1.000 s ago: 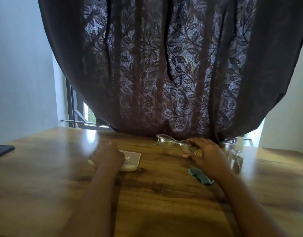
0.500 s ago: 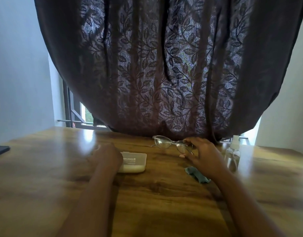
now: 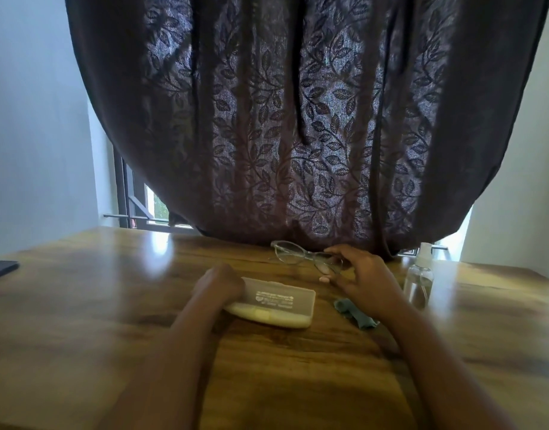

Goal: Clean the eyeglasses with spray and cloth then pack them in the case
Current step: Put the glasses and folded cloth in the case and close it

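Observation:
Clear-framed eyeglasses (image 3: 293, 254) are held just above the wooden table (image 3: 81, 305) near the curtain, with my right hand (image 3: 363, 274) gripping their right lens and temple. A pale translucent glasses case (image 3: 279, 302) lies closed in the middle of the table. My left hand (image 3: 219, 282) rests on its left end, fingers curled over it. A crumpled grey-green cloth (image 3: 352, 311) lies beside my right wrist. A small clear spray bottle (image 3: 419, 279) with a white nozzle stands to the right of my right hand.
A dark leaf-patterned curtain (image 3: 298, 135) hangs right behind the table's far edge. A dark flat device (image 3: 0, 270) lies at the table's left edge. A window frame (image 3: 133, 209) shows under the curtain at left.
The case has slid to the right under my left hand and more of it shows. My right hand still holds the eyeglasses at the same spot.

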